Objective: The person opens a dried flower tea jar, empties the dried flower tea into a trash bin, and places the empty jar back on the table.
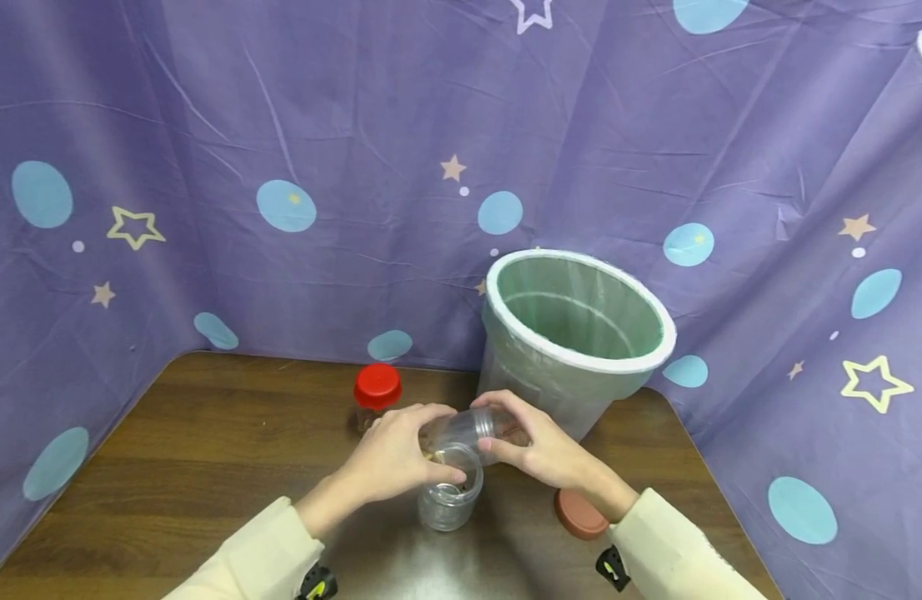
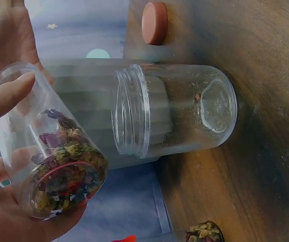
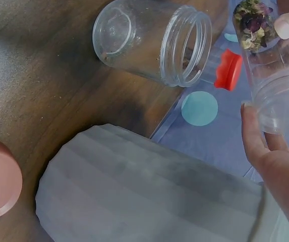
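The left hand (image 1: 389, 454) has its grip curled round the tilted jar (image 2: 41, 128) near the dried flowers (image 2: 71, 176), the right hand (image 1: 536, 446) its grip about the mouth end, above the upright jar (image 2: 184, 111) on the worktop (image 1: 206, 467).

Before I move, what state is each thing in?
Held jar: tilted, dried flowers inside
Standing jar: upright, open, nearly empty
Red-lidded jar: capped, upright
Pink lid: off, flat on table
Bin: upright, open-topped
Left hand: gripping held jar
Right hand: gripping held jar
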`<action>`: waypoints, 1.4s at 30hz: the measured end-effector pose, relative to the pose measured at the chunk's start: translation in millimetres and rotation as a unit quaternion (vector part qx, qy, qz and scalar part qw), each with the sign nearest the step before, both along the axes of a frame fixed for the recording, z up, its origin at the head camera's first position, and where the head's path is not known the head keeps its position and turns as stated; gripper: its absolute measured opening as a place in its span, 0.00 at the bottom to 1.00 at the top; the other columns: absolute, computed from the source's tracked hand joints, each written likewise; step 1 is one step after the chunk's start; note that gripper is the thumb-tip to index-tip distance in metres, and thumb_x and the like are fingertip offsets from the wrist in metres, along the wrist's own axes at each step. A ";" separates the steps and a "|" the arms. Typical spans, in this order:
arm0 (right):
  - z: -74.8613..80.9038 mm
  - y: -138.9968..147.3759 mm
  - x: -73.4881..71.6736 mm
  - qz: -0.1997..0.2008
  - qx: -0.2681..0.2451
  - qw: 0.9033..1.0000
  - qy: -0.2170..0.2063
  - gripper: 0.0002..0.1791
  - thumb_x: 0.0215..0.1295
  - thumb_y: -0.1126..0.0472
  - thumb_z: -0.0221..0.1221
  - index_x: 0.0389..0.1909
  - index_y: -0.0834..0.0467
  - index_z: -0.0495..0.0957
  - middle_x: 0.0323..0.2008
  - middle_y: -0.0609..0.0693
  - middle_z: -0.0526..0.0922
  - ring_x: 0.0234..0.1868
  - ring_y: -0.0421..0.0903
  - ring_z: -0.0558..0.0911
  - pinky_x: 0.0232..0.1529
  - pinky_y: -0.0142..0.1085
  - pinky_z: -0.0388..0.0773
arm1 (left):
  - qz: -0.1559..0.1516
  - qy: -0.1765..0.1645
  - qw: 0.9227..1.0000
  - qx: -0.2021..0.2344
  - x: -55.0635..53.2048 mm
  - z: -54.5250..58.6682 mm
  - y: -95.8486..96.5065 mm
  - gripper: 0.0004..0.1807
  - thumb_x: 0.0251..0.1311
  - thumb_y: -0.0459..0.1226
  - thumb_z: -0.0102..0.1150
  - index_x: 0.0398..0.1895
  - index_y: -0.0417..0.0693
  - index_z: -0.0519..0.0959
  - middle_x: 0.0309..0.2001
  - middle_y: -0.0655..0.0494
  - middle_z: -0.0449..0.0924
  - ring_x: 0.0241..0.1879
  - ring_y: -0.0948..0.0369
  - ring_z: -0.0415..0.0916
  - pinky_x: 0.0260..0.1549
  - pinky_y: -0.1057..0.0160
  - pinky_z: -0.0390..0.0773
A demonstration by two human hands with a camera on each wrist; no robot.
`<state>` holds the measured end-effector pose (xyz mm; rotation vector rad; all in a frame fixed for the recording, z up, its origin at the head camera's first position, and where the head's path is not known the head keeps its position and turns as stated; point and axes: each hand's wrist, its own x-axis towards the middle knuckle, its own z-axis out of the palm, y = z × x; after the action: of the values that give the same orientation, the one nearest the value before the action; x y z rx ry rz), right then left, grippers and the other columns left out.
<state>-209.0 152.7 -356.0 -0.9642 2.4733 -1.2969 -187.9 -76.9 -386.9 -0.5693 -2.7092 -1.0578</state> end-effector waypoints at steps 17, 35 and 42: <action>-1.6 0.9 1.9 -0.009 -0.002 1.000 0.000 0.29 0.67 0.55 0.61 0.67 0.51 0.65 0.63 0.52 0.74 0.57 0.50 0.78 0.57 0.43 0.78 | -0.026 -0.073 0.996 0.044 -3.3 -2.1 -4.1 0.37 0.38 0.55 0.78 0.56 0.56 0.79 0.47 0.63 0.85 0.45 0.63 0.81 0.47 0.56 0.78; 6.2 -6.0 -2.1 -0.166 0.063 0.979 -0.102 0.30 0.72 0.35 0.45 0.58 0.54 0.74 0.34 0.59 0.83 0.22 0.47 0.84 0.24 0.42 0.82 | 0.013 0.103 0.992 -0.076 6.0 0.0 6.2 0.41 0.39 0.54 0.78 0.59 0.51 0.76 0.48 0.57 0.82 0.45 0.58 0.80 0.45 0.53 0.81; 4.3 -9.7 -0.2 -0.193 0.069 0.975 -0.088 0.32 0.71 0.33 0.45 0.50 0.56 0.78 0.21 0.53 0.78 0.13 0.46 0.81 0.16 0.41 0.79 | 0.022 0.097 0.992 -0.077 7.7 -2.5 8.1 0.40 0.40 0.54 0.77 0.59 0.51 0.76 0.49 0.57 0.82 0.46 0.57 0.79 0.45 0.52 0.80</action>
<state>-209.2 143.0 -351.7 -0.3289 2.6481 -1.2240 -180.2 -68.8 -389.4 -0.6009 -2.6329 -0.7439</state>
